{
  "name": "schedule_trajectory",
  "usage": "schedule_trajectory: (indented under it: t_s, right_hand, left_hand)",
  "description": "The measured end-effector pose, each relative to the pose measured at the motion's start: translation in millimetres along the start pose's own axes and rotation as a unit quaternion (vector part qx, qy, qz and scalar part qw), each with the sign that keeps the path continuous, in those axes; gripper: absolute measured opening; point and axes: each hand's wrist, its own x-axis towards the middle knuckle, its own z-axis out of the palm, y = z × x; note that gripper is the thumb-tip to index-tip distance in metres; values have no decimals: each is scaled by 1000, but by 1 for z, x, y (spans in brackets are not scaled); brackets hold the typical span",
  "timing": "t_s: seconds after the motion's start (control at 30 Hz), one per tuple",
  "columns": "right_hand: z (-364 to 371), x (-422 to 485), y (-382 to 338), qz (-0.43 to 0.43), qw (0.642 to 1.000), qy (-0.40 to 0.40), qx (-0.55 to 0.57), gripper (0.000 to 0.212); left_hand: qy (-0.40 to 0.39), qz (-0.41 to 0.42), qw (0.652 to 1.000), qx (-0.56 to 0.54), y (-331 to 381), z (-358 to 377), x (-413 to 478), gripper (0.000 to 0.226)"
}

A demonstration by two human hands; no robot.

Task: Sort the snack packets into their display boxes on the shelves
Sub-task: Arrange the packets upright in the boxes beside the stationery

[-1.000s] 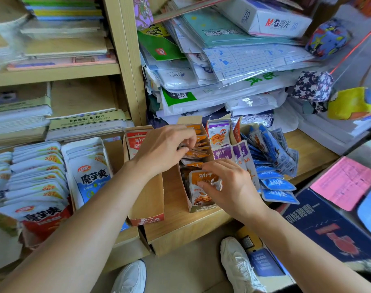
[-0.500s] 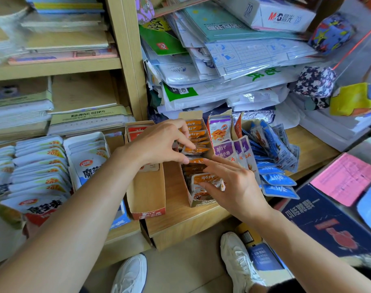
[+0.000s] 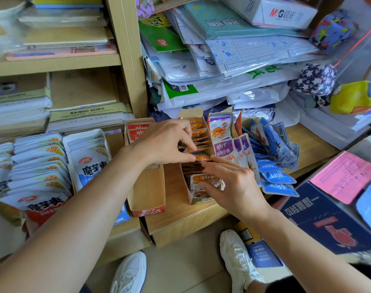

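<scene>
A narrow cardboard display box [image 3: 198, 200] on the shelf holds a row of orange snack packets [image 3: 201, 180]. My left hand [image 3: 161, 144] reaches over it, thumb and fingers pinching the tops of the orange packets mid-row. My right hand [image 3: 233, 185] lies with spread fingers against the front packets of the same box. To its left stands a nearly empty red-fronted box [image 3: 147, 195] with a few red packets [image 3: 136, 132] at its back. Purple packets [image 3: 226, 149] and blue packets [image 3: 277, 178] stand to the right.
White and red packets [image 3: 42, 166] fill rows on the left shelf. Stacked paper and plastic-wrapped stationery [image 3: 233, 60] overhang the boxes from behind. A dark blue carton [image 3: 319, 218] and pink paper [image 3: 345, 176] sit at the right. My white shoes [image 3: 235, 256] stand on the floor below.
My left hand has shifted slightly forward along the orange row, still pinching packet tops. My right hand has opened flatter against the front packets. The view has tilted a little downward.
</scene>
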Motion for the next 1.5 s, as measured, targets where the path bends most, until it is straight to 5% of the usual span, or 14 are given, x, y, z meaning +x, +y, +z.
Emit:
schedule_trajectory:
  t_s: [0.27,0.47,0.7,0.9,1.13,1.3,1.5]
  right_hand:
    - [-2,1,-2,4,1000,-3,-3,31]
    - [-5,11,3,32,998,-48,2,38]
    - [-9,18,7,33,998,-59,20,39]
    - [-5,19,8,55,997,-52,23,46]
    - [2,18,9,117,993,-25,-10,78]
    - [9,14,6,99,991,-86,7,86]
    - [6,16,11,76,995,-61,-3,77]
  left_hand:
    - [110,52,990,67,-4,11,-1,12]
    - [122,58,990,42,-7,11,-1,11]
    - [214,-75,967,-118,-7,4,7,9]
    - [212,-116,966,-98,0,9,10,12]
    - [204,-82,974,-60,0,19,2,9]
    - [207,-70,964,-152,-8,19,-9,17]
    - [210,-39,973,-84,-7,16,-22,11]
